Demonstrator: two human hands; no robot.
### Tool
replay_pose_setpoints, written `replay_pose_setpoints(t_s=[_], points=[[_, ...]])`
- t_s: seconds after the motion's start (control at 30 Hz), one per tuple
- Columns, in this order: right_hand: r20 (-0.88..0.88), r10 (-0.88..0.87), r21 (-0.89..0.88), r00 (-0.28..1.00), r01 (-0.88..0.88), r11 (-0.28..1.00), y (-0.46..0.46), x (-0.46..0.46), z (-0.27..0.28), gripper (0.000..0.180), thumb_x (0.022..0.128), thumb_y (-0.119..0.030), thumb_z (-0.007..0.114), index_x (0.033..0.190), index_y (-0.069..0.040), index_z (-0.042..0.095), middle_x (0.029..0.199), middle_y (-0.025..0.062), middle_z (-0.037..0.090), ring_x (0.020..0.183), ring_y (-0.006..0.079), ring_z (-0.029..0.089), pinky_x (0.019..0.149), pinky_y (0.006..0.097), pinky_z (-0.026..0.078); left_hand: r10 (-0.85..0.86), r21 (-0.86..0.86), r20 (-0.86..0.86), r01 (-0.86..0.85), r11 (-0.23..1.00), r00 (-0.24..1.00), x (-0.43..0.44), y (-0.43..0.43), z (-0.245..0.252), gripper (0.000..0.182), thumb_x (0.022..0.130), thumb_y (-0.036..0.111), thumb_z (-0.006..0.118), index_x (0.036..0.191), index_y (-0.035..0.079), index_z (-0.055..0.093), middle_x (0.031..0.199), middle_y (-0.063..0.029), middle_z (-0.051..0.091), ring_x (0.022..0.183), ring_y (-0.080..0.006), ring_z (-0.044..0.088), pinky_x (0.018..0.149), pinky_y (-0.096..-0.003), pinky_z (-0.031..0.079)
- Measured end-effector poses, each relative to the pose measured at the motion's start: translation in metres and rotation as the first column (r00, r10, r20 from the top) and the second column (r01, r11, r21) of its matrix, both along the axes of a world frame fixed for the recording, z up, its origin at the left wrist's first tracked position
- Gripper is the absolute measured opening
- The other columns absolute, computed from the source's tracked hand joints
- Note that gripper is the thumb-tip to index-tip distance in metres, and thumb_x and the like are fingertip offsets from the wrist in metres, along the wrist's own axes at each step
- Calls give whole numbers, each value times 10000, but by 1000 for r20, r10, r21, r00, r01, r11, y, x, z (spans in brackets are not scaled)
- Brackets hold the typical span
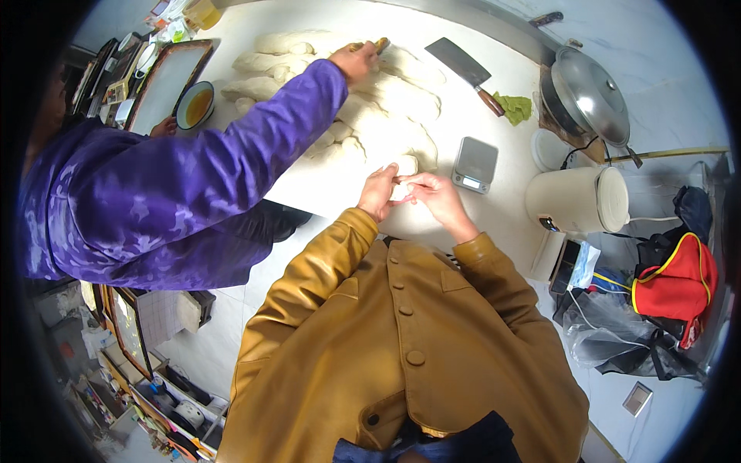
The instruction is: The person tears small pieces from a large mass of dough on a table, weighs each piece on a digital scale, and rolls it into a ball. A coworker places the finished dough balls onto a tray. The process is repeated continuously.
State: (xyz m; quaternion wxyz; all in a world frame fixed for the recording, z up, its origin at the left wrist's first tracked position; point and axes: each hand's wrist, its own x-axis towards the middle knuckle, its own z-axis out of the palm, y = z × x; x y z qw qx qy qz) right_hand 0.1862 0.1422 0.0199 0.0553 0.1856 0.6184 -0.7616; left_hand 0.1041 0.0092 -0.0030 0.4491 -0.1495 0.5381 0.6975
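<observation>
Near the front edge of the work table, my left hand (377,193) and my right hand (437,198) hold a small pale piece of dough (399,192) between their fingers. Just beyond them lies another small dough lump (407,165). Long strips of dough (399,95) stretch side by side across the floured table, with shorter lumps (341,132) at their near left ends. A digital kitchen scale (476,163) sits to the right of my right hand, its display lit.
A co-worker in a purple sleeve (278,144) reaches over the dough with a brush (381,45), holding an enamel bowl of orange-brown liquid (197,105). A cleaver (460,62) lies by a green cloth (513,108). Rightward stand a lidded pan (596,95) and a cream electric pot (570,199).
</observation>
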Motion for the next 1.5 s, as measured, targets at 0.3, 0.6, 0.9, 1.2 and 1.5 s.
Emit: replay_pose_setpoints(t_s=[0.3,0.6,0.9,1.2,1.5], points=[[-67,-2,105,998,9,994,19,3,-5,383,894,-98,669,1224,-20,490,1011,107,615,816,147,618,733,287,508,44,-29,124,-41,999,991,-2,2,2,301,1008,360,454,1112,91,542,898,-43,609,732,-156,571,736,-333,486],[22,-25,-209,999,29,978,22,11,-34,397,946,-236,619,1259,-17,509,1047,90,593,849,147,606,717,273,497,-376,171,-234,418,892,897,9,-2,24,529,883,93,486,1403,25,418,745,-53,600,660,-128,583,601,-277,481],[451,-149,-692,880,450,564,23,-3,-28,278,979,-217,532,1168,-14,510,1058,129,575,905,252,595,852,448,525,33,84,18,-34,996,999,-1,-45,12,398,901,141,595,1265,1,521,873,-22,593,715,-115,527,672,-272,461],[359,-122,-591,925,327,737,14,-125,26,439,943,-243,552,1310,-44,418,1339,164,470,1129,308,553,906,533,494,54,289,91,-78,954,994,12,-86,-13,251,988,201,531,1144,5,549,995,-121,651,856,-170,668,766,-274,588],[-90,-72,-303,993,42,952,-2,-177,77,500,961,-141,528,1420,-24,369,1271,182,530,1222,328,511,1013,441,461,149,137,11,-149,979,989,6,-98,-14,267,1001,326,495,1056,73,560,836,-24,642,631,-80,568,537,-189,478]])
